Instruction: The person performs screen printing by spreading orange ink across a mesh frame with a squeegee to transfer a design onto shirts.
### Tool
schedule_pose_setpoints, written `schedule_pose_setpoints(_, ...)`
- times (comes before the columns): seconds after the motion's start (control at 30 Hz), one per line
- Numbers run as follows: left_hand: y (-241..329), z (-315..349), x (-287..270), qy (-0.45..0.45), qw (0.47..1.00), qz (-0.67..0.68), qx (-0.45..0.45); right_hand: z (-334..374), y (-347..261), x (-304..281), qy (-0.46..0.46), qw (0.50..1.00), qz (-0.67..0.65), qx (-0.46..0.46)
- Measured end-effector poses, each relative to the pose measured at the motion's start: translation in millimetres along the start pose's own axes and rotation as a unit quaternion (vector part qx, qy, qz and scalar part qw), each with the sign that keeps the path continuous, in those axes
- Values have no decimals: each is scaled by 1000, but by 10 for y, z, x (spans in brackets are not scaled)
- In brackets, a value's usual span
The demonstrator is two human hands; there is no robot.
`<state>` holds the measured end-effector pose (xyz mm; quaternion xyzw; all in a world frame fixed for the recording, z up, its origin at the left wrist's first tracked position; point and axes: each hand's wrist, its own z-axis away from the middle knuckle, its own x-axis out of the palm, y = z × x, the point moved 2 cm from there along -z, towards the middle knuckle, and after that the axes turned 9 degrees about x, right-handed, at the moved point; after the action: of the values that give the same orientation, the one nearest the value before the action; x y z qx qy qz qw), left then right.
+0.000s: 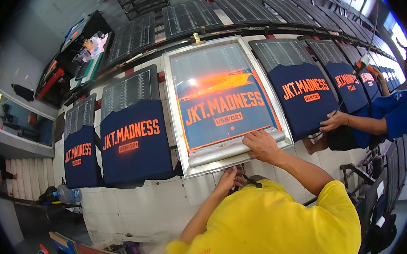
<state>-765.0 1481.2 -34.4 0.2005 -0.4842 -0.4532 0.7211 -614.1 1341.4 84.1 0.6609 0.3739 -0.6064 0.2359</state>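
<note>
A metal-framed printing screen (169, 89) lies over a dark blue shirt on a board in front of me. Orange ink (219, 82) is smeared thickly across the mesh toward its far half, and orange lettering shows through below it. Along the near end of the screen rests a long metal squeegee (210, 155). My right hand (260, 144) is closed over the squeegee's right part. Close to my body, just below the screen's near edge, my left hand (232, 178) has its fingers curled together; what they hold, if anything, is hidden.
Printed dark blue shirts (133, 132) lie on boards at the left, and more (305, 91) at the right. Another row of dark boards (191, 17) runs behind. A co-worker in a blue shirt (396, 113) stands at the right, one hand (334, 121) near a printed shirt.
</note>
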Motion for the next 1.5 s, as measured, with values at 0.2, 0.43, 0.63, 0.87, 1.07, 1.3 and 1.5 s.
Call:
schedule_pose_setpoints(0.2,-280,-193,-119,16,995,-88,55,-392,421,-69,37,998,-45,13)
schedule_pose_setpoints(0.43,-230,-115,31,87,989,-88,80,-1344,1167,24,121,992,-19,-8)
schedule_pose_setpoints(0.63,-221,-55,-2,91,994,-43,51,-1921,1421,160,118,993,-14,3)
schedule_pose_setpoints(0.87,-375,-85,-70,77,995,1,69,-2196,1608,350,121,992,40,1)
schedule_pose_setpoints(1.07,-316,-54,-83,63,990,-75,99,-2153,1535,341,66,998,3,12)
schedule_pose_setpoints(1.3,-201,-56,-54,62,988,-92,109,-2275,1637,215,66,997,-5,41)
schedule_pose_setpoints(1.5,-335,-96,-157,73,989,-91,92,-2304,1484,47,10,995,-41,94)
